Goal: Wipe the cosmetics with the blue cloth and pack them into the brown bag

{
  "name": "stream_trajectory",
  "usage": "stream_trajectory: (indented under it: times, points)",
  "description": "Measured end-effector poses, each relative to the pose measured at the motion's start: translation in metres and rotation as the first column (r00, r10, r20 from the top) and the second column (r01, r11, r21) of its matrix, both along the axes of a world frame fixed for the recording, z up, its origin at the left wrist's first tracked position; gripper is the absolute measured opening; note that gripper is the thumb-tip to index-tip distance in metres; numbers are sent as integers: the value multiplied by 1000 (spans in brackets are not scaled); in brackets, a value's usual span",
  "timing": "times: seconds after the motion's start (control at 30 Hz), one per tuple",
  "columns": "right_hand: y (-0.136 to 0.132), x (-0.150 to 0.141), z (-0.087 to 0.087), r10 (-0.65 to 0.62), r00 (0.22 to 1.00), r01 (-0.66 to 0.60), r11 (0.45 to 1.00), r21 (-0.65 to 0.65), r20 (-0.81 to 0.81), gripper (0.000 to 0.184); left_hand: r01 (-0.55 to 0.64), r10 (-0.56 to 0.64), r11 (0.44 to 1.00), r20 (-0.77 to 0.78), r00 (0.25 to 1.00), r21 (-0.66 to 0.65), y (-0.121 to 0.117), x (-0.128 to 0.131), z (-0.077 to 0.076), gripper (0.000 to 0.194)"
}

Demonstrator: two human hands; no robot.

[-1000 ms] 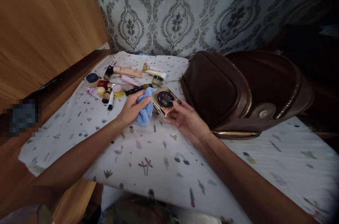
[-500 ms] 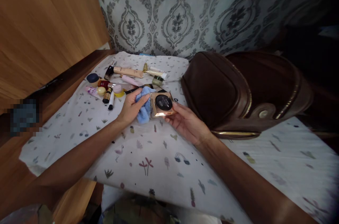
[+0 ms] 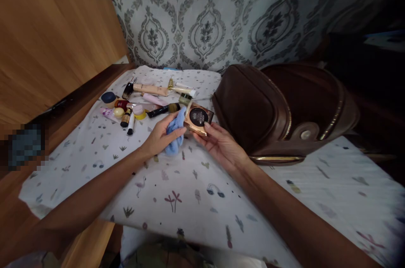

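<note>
A square gold makeup compact (image 3: 198, 117) with a round black label is pinched in my right hand (image 3: 221, 143), thumb on its face and fingers beneath. My left hand (image 3: 161, 135) is closed on a bunched light blue cloth (image 3: 175, 135), which sits against the compact's left edge. Both hands are above the patterned white sheet. Just beyond my left hand lies a black-handled makeup brush (image 3: 161, 110). A small green-lidded jar (image 3: 185, 98) is behind the compact.
A large brown leather bag (image 3: 253, 107) with gold zips stands open at the right. Several cosmetics lie at the back left, among them a beige tube (image 3: 150, 89), a yellow jar (image 3: 139, 112) and a blue-topped item (image 3: 108, 97). A wooden panel (image 3: 57, 23) rises at the left.
The compact has turned and tilted in my right hand, and its label faces me more. The cloth has shifted slightly to the compact's left side. The camera view has moved a little.
</note>
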State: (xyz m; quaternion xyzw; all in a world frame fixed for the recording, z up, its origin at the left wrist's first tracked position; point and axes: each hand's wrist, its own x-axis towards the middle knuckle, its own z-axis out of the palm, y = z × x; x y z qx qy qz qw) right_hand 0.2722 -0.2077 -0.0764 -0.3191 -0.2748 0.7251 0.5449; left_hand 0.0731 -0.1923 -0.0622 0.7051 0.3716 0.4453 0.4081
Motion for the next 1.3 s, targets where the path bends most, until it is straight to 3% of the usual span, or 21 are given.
stream_trajectory:
  times: [0.2,0.37,0.57,0.7,0.87,1.0,1.13,1.3]
  points:
    - [-4,-1,5,86,992,-92,994,63,97,62,-123,127,990,69,989,-65,6,-3,-7,35]
    - [-2,-2,1,107,989,-112,993,47,104,39,-155,171,983,178,969,-103,14,-6,-10,33]
    - [0,1,-5,58,996,-59,998,15,65,39,-203,214,976,181,960,-77,11,-4,-10,34]
    - [0,0,-4,14,999,-15,1000,18,50,38,-205,204,977,28,979,55,4,-1,-5,35]
    - [1,-1,-4,-60,998,60,998,4,0,45,-113,139,969,-106,985,221,-2,2,-2,50]
    - [4,-1,-8,-106,992,107,994,0,-65,39,-31,102,945,-202,974,324,-5,6,-7,52]
    - [4,-1,-6,-78,991,78,997,-7,-105,34,37,110,874,-272,956,484,-9,8,-11,49]
    - [-5,-3,3,106,991,-101,993,66,-79,42,75,150,770,-293,944,634,-16,12,-7,50]
